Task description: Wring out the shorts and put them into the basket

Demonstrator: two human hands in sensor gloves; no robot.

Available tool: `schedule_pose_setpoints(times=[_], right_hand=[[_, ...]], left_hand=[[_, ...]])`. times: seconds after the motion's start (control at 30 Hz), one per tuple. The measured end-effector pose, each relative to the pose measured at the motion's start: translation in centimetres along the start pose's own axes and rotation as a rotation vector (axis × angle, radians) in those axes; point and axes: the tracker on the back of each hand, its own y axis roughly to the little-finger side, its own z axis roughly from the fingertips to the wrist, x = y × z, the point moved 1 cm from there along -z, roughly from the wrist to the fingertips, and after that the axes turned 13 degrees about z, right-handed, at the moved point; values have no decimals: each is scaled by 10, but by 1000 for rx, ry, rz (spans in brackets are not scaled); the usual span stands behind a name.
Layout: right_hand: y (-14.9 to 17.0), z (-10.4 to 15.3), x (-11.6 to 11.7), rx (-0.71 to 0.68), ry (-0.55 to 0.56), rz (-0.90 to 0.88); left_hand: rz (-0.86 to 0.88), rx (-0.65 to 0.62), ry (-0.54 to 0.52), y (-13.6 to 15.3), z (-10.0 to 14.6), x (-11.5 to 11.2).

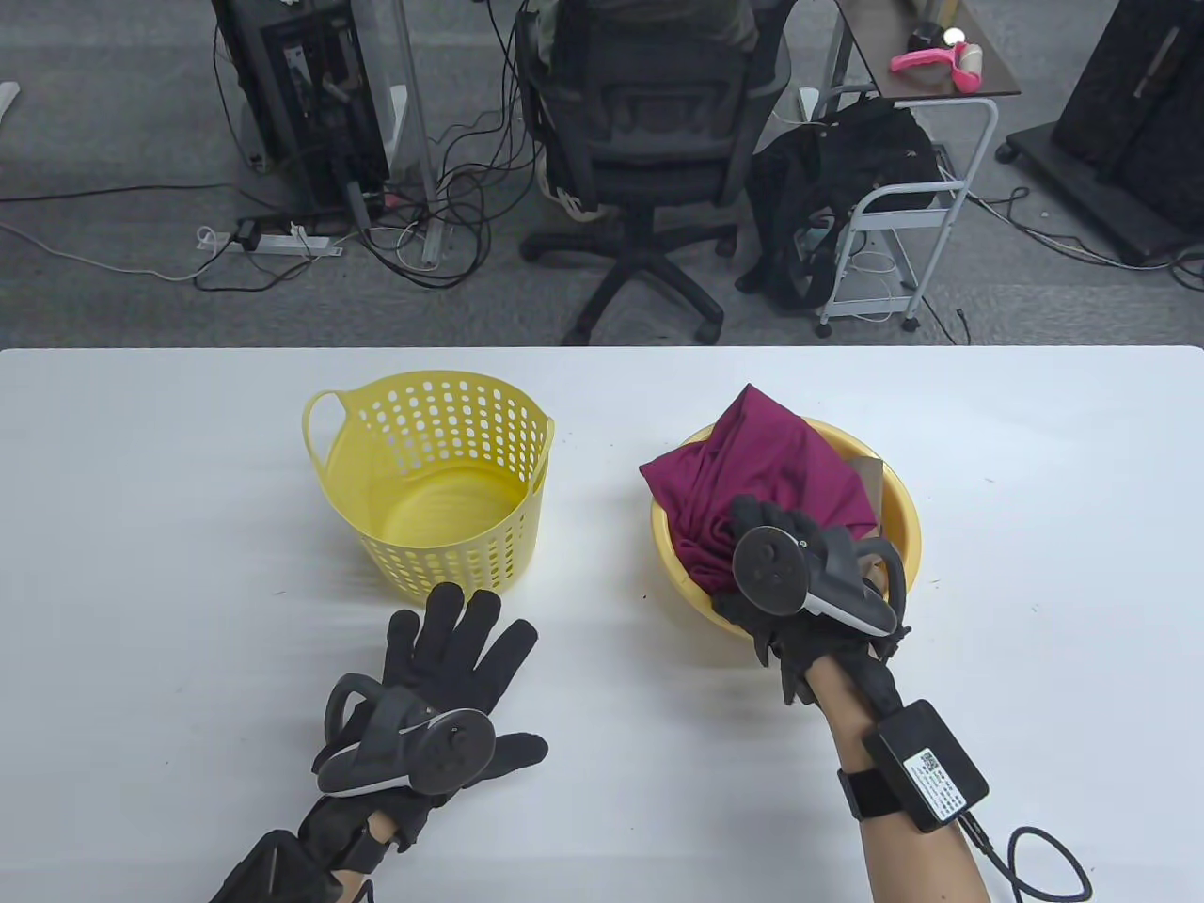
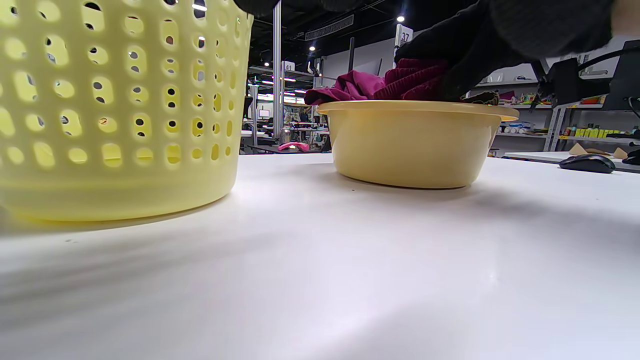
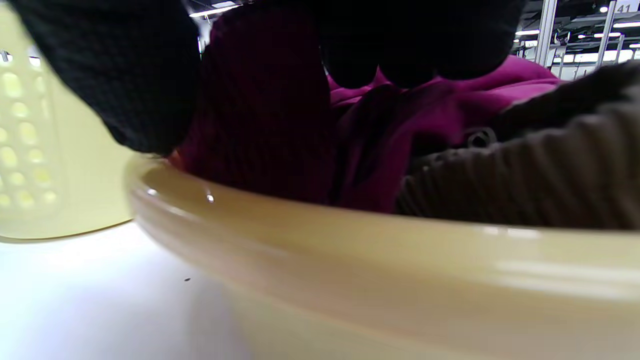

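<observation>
The left hand (image 1: pixel 442 677) lies palm down on the bench (image 1: pixel 141 564), its fingers (image 1: pixel 470 625) straight and spread and the thumb stuck out to the side, holding nothing, with the tracker on its back. The right hand (image 1: pixel 800 578) is raised and reaches forward from a bare forearm that wears a strapped box with a cable at the wrist. Its fingers (image 3: pixel 400 45) and thumb are curled down and pinch the shorts (image 1: pixel 771 470), the tracker sitting on its back.
</observation>
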Motion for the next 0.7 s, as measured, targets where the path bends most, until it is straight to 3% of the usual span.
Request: schedule_pose_setpoints(times=[0.43, 0.7], right_hand=[[-1, -4, 2, 24, 47, -2], [8, 0, -4, 74, 65, -169]], left_hand=[[-3, 3, -2, 1, 1, 1], [-2, 5, 0, 1, 1, 2]])
